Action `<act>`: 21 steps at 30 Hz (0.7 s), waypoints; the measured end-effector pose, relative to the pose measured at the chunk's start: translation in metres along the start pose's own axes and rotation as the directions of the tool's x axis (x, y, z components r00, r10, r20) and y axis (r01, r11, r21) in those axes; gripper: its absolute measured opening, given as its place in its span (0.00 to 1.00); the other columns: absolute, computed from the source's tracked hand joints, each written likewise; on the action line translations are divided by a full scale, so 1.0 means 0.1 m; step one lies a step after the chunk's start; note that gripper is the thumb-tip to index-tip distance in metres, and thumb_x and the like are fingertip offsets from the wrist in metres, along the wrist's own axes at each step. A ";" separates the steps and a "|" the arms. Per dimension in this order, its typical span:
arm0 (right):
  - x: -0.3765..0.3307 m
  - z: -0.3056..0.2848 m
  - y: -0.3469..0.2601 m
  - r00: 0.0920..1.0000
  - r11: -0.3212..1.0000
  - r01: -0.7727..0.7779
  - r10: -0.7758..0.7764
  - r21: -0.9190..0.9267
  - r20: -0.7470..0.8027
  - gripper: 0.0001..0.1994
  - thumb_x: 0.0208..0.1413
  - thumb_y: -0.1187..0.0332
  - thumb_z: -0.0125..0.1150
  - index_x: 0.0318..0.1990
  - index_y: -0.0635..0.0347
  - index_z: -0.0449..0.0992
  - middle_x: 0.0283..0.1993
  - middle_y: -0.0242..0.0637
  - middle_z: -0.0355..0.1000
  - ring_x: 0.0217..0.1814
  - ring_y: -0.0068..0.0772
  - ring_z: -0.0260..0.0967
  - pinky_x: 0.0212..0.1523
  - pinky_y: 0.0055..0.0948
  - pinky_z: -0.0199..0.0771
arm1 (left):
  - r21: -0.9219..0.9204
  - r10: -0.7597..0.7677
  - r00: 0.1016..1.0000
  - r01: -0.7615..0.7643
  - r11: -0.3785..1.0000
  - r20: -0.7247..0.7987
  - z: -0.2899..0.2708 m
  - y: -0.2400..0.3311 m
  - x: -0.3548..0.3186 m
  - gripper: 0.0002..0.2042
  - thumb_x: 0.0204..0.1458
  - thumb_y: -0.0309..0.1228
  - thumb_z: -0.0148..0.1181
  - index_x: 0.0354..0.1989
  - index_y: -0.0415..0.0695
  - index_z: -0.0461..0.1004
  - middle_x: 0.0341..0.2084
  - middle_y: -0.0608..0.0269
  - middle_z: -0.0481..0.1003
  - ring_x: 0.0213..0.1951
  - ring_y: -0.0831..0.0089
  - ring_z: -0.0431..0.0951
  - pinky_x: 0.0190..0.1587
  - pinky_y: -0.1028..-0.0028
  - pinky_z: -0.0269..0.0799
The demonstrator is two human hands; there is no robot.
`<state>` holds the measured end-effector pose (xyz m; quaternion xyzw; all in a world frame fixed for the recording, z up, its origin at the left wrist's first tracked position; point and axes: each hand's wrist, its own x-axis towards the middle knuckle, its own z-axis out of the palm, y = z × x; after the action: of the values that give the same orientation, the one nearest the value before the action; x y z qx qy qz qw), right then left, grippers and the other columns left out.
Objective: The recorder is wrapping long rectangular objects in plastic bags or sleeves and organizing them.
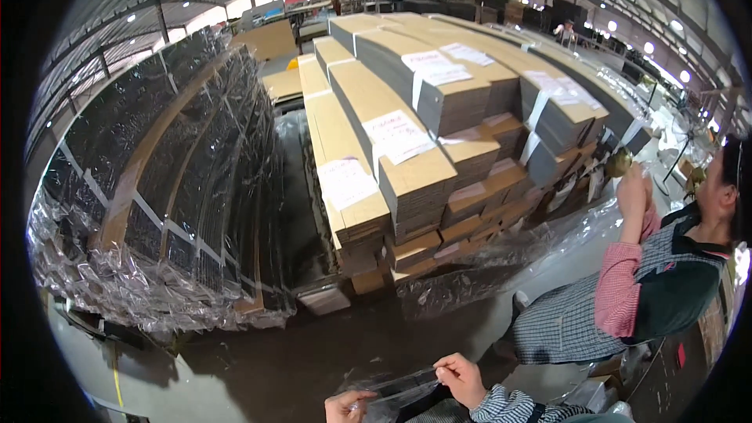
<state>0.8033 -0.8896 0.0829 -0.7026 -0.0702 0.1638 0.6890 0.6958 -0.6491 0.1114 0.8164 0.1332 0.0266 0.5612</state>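
Both my hands are low in the view, a short way apart, with a strip of clear plastic film [399, 381] stretched between them. My left hand [346, 406] pinches one end of the film at the bottom edge. Farther right and a little higher, my right hand [462, 378] grips the other end between thumb and fingers. Beyond them stand strapped stacks of long flat cardboard strips [419, 176], piled in bundles with white paper labels [395, 137] on top.
On the left rises a tall load wrapped in clear plastic [180, 188]. A co-worker [666, 290] in a checked apron stands at the right, hands raised. Loose clear plastic sheeting [509, 254] trails along the floor before the stacks. Another person [565, 31] is far off.
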 end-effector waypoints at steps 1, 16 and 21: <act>0.00 -0.02 -0.03 1.000 1.000 -0.003 0.003 -0.021 -0.008 0.05 0.62 0.76 0.54 0.42 0.68 0.72 0.30 0.33 0.71 0.30 0.16 0.67 0.34 0.18 0.70 | -0.035 -0.005 0.998 0.007 0.999 0.070 0.04 0.04 -0.01 0.09 0.54 0.28 0.55 0.38 0.39 0.80 0.28 0.55 0.80 0.29 0.69 0.78 0.31 0.71 0.71; -0.35 0.17 0.94 0.777 0.847 0.511 -0.380 -0.150 0.501 0.54 0.49 0.52 0.71 0.74 0.55 0.37 0.73 0.50 0.47 0.77 0.48 0.42 0.73 0.45 0.44 | 0.111 0.491 0.870 -0.493 0.863 0.050 -0.69 0.49 -0.26 0.13 0.52 0.22 0.59 0.47 0.39 0.77 0.34 0.60 0.81 0.31 0.70 0.80 0.35 0.75 0.75; -0.19 0.54 1.27 0.835 0.802 0.379 -0.081 -0.462 0.544 0.59 0.49 0.58 0.73 0.74 0.54 0.27 0.78 0.49 0.30 0.80 0.45 0.29 0.74 0.46 0.40 | -0.020 0.578 0.758 -0.611 0.791 -0.302 -1.23 0.59 -0.32 0.17 0.50 0.27 0.61 0.49 0.38 0.75 0.34 0.58 0.80 0.28 0.70 0.78 0.32 0.74 0.74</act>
<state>0.7520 -0.8500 -0.0404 -0.7894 -0.3778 0.2238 0.4290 0.6526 -0.5648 0.2150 0.7696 -0.0570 0.3266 0.5457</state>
